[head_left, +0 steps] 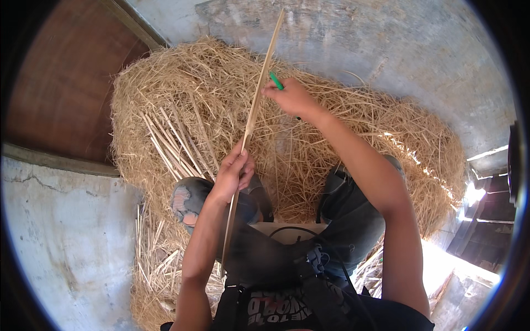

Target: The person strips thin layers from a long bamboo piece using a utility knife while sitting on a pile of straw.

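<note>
My left hand is closed around a long, thin, pale wooden strip, bamboo-like, which slants from my lap up toward the wall. Farther along the strip, my right hand is closed on a slim green object. One green end sticks out past the fingers, and a small dark green bit shows below the palm. Its kind cannot be made out. The right fingertips are at the strip's edge, and whether they touch it is unclear.
A thick heap of dry straw covers the floor around my legs. Several split sticks lie on it left of my knee, with more sticks lower left. Worn walls and a brown panel close in the space.
</note>
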